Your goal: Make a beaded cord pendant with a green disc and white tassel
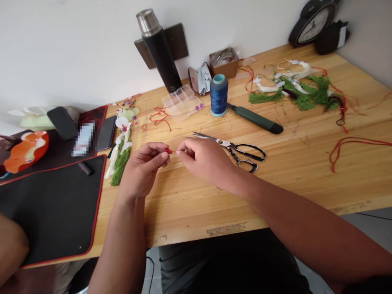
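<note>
Here, left hand: curled upward, with a small red bead pinched between thumb and forefinger.
Right hand: held just beside the left, not touching it, its fingertips closed on a fine thread that is led to the bead.
Bead position: held in the air between the hands, above the wooden workbench.
Nearest the right hand: black-handled scissors, laid on the bench with the blades pointed toward the fingers.
Nearest the left hand: a green and white tassel ornament, laid at the bench edge beside a black mat with red trim.
Beyond the hands: a clear compartment box with purple beads is placed beside a spool of blue thread; a green-handled tool is laid next to the spool.
Far right: green and white tassels are heaped among loose red cord.
Back edge: a black vacuum flask is stood upright against the wall.
</note>
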`<control>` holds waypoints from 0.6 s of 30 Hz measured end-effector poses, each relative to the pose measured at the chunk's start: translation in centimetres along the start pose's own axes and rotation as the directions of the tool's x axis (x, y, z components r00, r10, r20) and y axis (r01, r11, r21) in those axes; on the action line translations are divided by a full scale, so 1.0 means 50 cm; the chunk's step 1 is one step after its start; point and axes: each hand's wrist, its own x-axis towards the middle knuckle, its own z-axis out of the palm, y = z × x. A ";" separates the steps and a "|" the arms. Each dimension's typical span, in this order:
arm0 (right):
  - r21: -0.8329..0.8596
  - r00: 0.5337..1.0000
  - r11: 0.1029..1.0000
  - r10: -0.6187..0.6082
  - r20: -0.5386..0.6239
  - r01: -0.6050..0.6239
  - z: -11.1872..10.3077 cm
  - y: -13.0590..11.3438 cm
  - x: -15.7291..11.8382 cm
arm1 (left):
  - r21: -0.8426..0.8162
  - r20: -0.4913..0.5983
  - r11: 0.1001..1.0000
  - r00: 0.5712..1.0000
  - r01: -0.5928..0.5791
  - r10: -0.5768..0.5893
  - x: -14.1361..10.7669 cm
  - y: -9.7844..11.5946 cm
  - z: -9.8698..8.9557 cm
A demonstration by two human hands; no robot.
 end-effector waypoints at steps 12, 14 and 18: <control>0.004 1.000 1.000 -0.021 -0.003 0.021 0.003 0.002 -0.001 | 0.013 0.021 1.000 1.000 0.009 -0.009 0.000 0.003 0.003; 0.005 1.000 1.000 -0.025 -0.004 0.025 0.003 0.003 -0.001 | 0.023 0.023 1.000 1.000 0.010 -0.011 0.000 0.004 0.004; 0.003 1.000 1.000 -0.029 0.005 0.029 0.003 0.004 -0.001 | 0.036 0.017 0.999 1.000 0.011 -0.012 0.000 0.004 0.004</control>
